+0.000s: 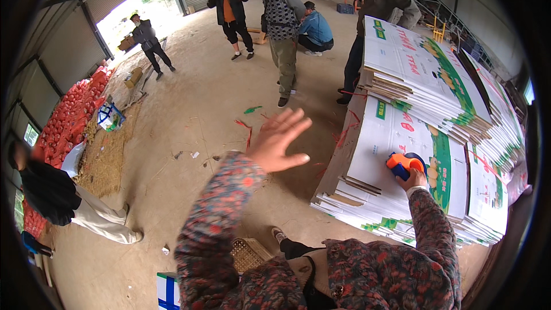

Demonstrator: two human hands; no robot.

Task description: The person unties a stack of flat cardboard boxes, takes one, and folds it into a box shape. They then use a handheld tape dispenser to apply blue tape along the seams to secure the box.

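Note:
My left hand (278, 144) is raised over the floor in front of me, fingers spread, holding nothing. On the right, my right hand (411, 180) grips an orange and blue tape dispenser (400, 163). The dispenser is at the top of a lower stack of flattened white cardboard boxes (390, 152) with green printed bands; whether it rests on them I cannot tell. A taller stack of the same flattened boxes (402, 51) rises just behind.
Several people stand or crouch on the concrete floor (195, 92). Red mesh sacks (74, 106) line the left wall. A woven basket seat (249, 255) and a white box with blue tape (167, 291) are near my legs. Red straps (244, 134) and scraps litter the floor.

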